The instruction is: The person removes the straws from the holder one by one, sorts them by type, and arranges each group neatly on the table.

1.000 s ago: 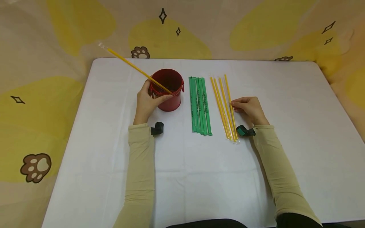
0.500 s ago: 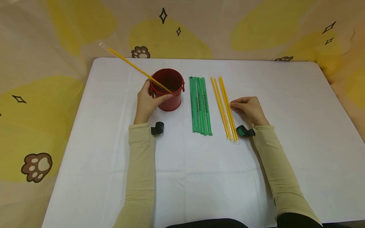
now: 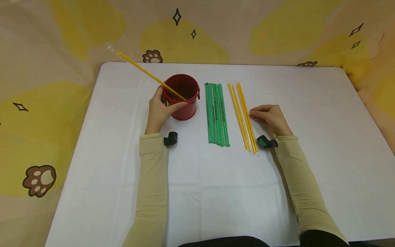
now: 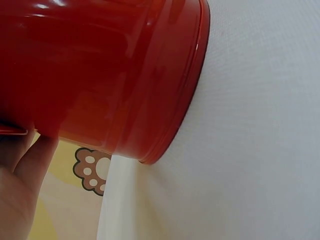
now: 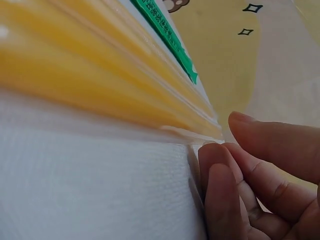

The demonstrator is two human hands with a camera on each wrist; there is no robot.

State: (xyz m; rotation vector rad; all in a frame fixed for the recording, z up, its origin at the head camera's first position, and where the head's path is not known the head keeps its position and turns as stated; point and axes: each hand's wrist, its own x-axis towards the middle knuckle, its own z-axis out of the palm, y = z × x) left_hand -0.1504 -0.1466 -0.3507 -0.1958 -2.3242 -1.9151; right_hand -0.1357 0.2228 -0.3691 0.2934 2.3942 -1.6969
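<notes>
My left hand (image 3: 161,110) grips the side of a red metal bucket (image 3: 187,112), thumb at the front rim and fingers around the left side. In the left wrist view the bucket (image 4: 100,65) stands on the white cloth. A wrapped yellow straw (image 3: 140,69) slants across the bucket's left rim, its lower end by my thumb. Several wrapped yellow straws (image 3: 245,113) lie side by side on the table. My right hand (image 3: 269,117) is at their right edge, fingers bent, with a gap between thumb and fingers (image 5: 222,195); whether they touch the wrapper is unclear.
Between bucket and yellow straws lies a row of several green wrapped sticks (image 3: 217,115) with dark print. White cloth covers the table (image 3: 213,192). A patterned curtain (image 3: 234,31) hangs behind the far edge and along the left.
The rightmost yellow straw, apart at its top a second ago, has shifted left against the others. My right hand has eased slightly right, off the straw. The left hand and bucket stay put.
</notes>
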